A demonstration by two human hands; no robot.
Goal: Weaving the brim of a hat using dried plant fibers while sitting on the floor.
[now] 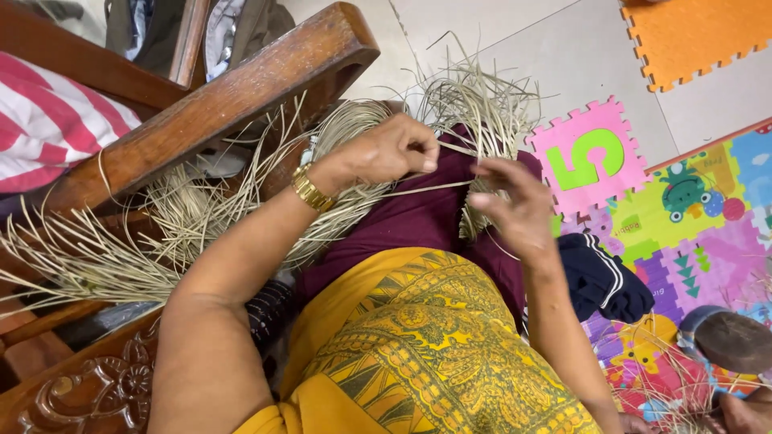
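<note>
My left hand [392,151], with a gold watch on its wrist, pinches a thin pale straw strand [438,187] that runs to the right toward my right hand [515,207]. The right hand's fingers are spread and blurred, touching the strand's far end; whether it grips it is unclear. Both hands hover over a half-woven piece of pale straw [474,104] lying on my lap, which is covered by maroon cloth [418,221] and a yellow patterned garment [418,345]. Loose strand ends fan out from the weave.
A carved wooden chair arm [209,104] crosses the upper left, with a red-and-white striped cushion [48,120] behind it. More loose straw [88,257] trails left. Colourful foam puzzle mats [691,209] cover the floor at right, a dark garment [599,281] beside them.
</note>
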